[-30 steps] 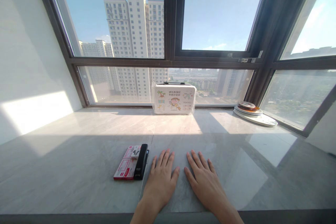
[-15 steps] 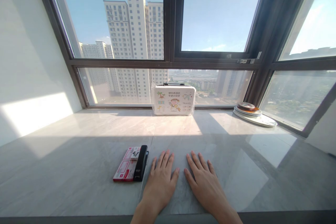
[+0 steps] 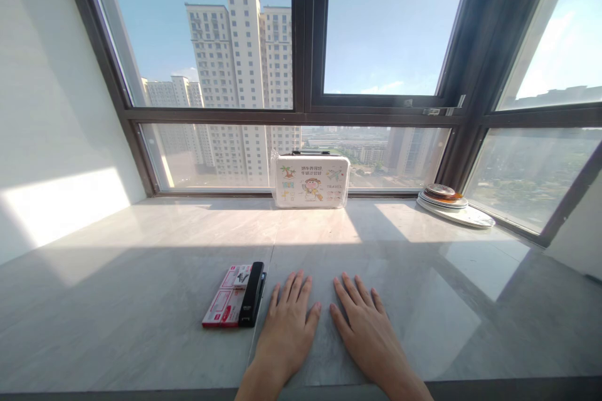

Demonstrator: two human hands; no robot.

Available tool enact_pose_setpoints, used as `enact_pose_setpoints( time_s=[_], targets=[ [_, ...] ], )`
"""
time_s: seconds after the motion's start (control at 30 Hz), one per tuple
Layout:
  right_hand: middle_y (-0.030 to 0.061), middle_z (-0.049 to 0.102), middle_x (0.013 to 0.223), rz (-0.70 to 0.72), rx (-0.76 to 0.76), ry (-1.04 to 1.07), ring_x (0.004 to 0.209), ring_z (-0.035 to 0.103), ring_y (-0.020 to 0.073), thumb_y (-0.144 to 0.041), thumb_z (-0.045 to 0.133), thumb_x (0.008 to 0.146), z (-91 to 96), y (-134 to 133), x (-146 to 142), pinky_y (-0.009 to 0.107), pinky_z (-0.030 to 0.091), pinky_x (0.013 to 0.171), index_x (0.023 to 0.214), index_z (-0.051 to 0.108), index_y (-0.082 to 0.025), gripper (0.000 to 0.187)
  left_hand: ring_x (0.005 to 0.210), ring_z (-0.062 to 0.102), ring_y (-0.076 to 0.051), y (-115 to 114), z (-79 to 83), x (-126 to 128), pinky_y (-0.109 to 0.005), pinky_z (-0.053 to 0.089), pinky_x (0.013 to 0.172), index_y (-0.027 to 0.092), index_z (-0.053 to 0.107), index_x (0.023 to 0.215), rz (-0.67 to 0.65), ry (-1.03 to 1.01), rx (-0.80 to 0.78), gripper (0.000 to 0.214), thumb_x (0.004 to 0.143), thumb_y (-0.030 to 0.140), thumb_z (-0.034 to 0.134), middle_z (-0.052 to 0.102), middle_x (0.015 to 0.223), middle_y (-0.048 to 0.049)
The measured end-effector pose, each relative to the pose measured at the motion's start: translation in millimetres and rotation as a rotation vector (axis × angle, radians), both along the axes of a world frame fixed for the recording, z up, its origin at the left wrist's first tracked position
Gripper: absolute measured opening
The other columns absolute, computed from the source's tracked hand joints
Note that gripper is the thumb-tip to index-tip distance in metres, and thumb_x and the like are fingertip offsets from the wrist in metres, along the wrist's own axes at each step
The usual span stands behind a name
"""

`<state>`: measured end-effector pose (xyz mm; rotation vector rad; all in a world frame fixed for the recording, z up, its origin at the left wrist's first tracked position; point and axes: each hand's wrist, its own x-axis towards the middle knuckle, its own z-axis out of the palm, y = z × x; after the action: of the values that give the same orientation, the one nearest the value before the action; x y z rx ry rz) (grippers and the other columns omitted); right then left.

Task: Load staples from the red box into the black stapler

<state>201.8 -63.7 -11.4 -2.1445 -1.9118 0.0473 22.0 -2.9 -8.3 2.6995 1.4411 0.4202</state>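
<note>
My left hand (image 3: pixel 286 326) lies flat on the grey marble sill (image 3: pixel 141 301), fingers stretched out, holding nothing. My right hand (image 3: pixel 367 329) rests flat beside it, fingers spread, also empty; the two thumbs nearly meet. Just left of my left hand a black stapler (image 3: pixel 251 294) lies on a red and white box (image 3: pixel 224 304). Neither hand touches them.
A white case with cartoon prints (image 3: pixel 311 182) stands against the window at the back centre. A stack of plates (image 3: pixel 449 200) sits at the back right. The window frame (image 3: pixel 301 116) runs along the back, a white wall (image 3: pixel 47 125) on the left. The sill's front edge is just below my wrists.
The view has tilted slightly, so everything sits a little lower in the picture. My hands have not moved on the sill.
</note>
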Motion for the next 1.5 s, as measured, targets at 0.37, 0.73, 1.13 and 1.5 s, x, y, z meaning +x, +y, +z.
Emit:
enact_pose_setpoints(
  time_s=[0.37, 0.73, 1.13, 1.5],
  targets=[
    [0.0007, 0.023, 0.164, -0.007, -0.007, -0.004, 0.153, 0.014, 0.0296, -0.055, 0.026, 0.102, 2.2, -0.1, 0.1, 0.054, 0.013, 0.122, 0.157, 0.032, -0.030, 0.061, 0.153, 0.019, -0.023, 0.7, -3.1, -0.2, -0.052, 0.018, 0.125, 0.029, 0.034, 0.156, -0.004, -0.016, 0.007, 0.057, 0.103, 0.050, 0.024, 0.025, 0.165, -0.0015],
    [0.0008, 0.024, 0.164, -0.002, -0.004, 0.002, 0.153, 0.016, 0.0301, -0.055, 0.026, 0.102, 2.4, -1.5, -0.6, 0.054, 0.014, 0.122, 0.157, 0.033, -0.030, 0.061, 0.153, 0.018, -0.023, -0.5, -1.4, 0.2, -0.053, 0.018, 0.125, 0.030, 0.034, 0.155, -0.001, -0.005, 0.001, 0.057, 0.103, 0.049, 0.025, 0.026, 0.164, -0.0012],
    [-0.0006, 0.026, 0.163, -0.011, -0.006, 0.022, 0.152, 0.018, 0.0294, -0.053, 0.028, 0.101, 3.6, -1.5, 0.3, 0.052, 0.015, 0.123, 0.156, 0.037, -0.031, 0.060, 0.153, 0.019, -0.023, -0.1, -1.0, 0.6, -0.052, 0.019, 0.125, 0.031, 0.035, 0.155, 0.003, -0.019, 0.002, 0.057, 0.103, 0.050, 0.024, 0.026, 0.164, 0.0001],
    [-0.0013, 0.023, 0.164, -0.009, -0.011, -0.008, 0.153, 0.016, 0.0287, -0.053, 0.027, 0.102, 1.6, -0.8, -1.0, 0.054, 0.015, 0.122, 0.157, 0.033, -0.031, 0.060, 0.153, 0.019, -0.024, 1.2, -2.8, -1.0, -0.052, 0.018, 0.125, 0.030, 0.034, 0.156, -0.003, -0.033, 0.008, 0.056, 0.103, 0.050, 0.025, 0.025, 0.165, -0.0006]
  ],
)
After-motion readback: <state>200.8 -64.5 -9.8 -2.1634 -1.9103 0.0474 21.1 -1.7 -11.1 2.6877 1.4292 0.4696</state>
